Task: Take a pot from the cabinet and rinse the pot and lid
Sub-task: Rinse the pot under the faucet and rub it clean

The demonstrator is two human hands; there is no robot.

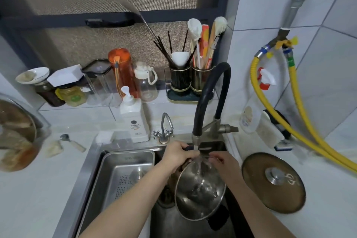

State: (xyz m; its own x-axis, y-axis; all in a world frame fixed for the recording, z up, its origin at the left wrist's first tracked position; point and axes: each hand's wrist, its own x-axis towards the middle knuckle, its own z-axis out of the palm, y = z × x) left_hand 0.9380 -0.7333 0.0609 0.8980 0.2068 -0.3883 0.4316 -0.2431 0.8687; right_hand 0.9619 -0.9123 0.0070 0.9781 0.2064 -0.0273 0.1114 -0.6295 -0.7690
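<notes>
Two hands meet under the tap in the head view, both on a glass lid (200, 189) that is tilted up over the sink (92, 176). The left hand (178, 155) curls its fingers round the lid's upper rim on the left, close to the black tap (208, 91), and the right hand (225, 162) pinches the same rim on the right. Water runs from the spout onto the lid and streams down its glass face. Behind and below the lid a dark pot (216, 218) sits in the right part of the sink (only its handle and a bit of its body show, so I cannot tell how it lies). A steel strainer tray (125, 172) fills the left part of the sink.

On the tabletop (29, 199) to the right of the sink a second, brownish lid (273, 182) lies flat with its knob up. A white soap pump bottle (134, 120) stands just behind the sink beside a small chrome tap (164, 129). Farther back, a holder of chopsticks and utensils (190, 81) stands against the window, with an orange bottle (122, 71) and several jars to its left. Yellow hoses (301, 121) curve down the tiled wall on the right.
</notes>
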